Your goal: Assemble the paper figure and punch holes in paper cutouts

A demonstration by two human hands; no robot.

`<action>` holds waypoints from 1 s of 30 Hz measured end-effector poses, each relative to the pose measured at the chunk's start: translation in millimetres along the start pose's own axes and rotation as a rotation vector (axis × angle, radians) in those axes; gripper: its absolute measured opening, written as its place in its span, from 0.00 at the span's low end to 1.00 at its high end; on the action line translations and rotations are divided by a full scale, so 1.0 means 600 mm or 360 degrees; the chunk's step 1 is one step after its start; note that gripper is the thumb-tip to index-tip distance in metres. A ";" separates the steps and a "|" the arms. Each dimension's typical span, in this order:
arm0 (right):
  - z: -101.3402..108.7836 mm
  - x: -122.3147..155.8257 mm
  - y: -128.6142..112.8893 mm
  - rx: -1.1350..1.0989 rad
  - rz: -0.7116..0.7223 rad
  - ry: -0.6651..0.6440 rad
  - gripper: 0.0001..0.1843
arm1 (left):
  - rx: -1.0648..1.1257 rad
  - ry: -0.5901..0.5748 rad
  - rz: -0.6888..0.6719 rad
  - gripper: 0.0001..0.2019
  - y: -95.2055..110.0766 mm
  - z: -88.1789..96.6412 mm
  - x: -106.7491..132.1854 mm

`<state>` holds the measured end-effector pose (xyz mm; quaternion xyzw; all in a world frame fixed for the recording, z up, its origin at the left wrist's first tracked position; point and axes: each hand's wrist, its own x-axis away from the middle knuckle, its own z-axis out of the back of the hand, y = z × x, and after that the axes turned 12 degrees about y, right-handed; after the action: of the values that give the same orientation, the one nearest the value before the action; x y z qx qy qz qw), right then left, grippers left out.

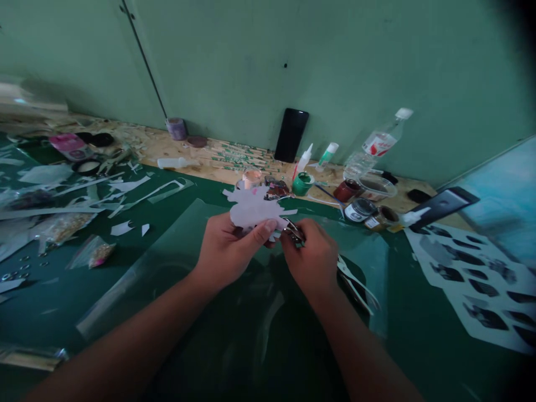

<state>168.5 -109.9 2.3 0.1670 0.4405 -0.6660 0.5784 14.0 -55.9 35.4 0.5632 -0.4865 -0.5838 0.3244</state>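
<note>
My left hand [228,248] is closed on a white paper cutout [255,209] with a ragged, many-pointed outline, its thumb pressed on the near edge. Close beside it, my right hand [312,251] is closed around a shiny metal tool [295,232] at the cutout's right edge. Fingers cover most of that tool, so its kind does not show. White handles [355,282] stick out beyond the right hand over a dark shape; whether they belong to the same tool I cannot tell. A clear sheet [167,262] lies on the green table under both hands.
Paint jars [302,183], a glue bottle [305,156], a plastic bottle [379,142] and a propped phone [291,135] stand along the wall. Paper scraps [121,228] and small bags [92,252] lie left. Printed sheets [473,279] lie right, near a tilted dark device [446,206].
</note>
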 end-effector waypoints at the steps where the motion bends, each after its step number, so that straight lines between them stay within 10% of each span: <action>1: 0.001 -0.001 0.001 0.0026 0.0024 0.0018 0.07 | -0.0058 0.0015 -0.0065 0.04 0.001 0.000 0.001; 14: 0.006 -0.004 -0.002 -0.0019 0.0082 0.0054 0.07 | -0.0739 0.0131 -0.0693 0.06 -0.003 0.003 0.007; 30: 0.007 -0.001 -0.007 -0.0002 0.0074 0.0037 0.07 | 0.0140 -0.0022 0.0177 0.02 -0.018 -0.005 0.008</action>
<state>166.2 -113.0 6.9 0.1845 0.4437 -0.6502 0.5886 17.9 -57.3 24.0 0.5449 -0.5445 -0.5468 0.3280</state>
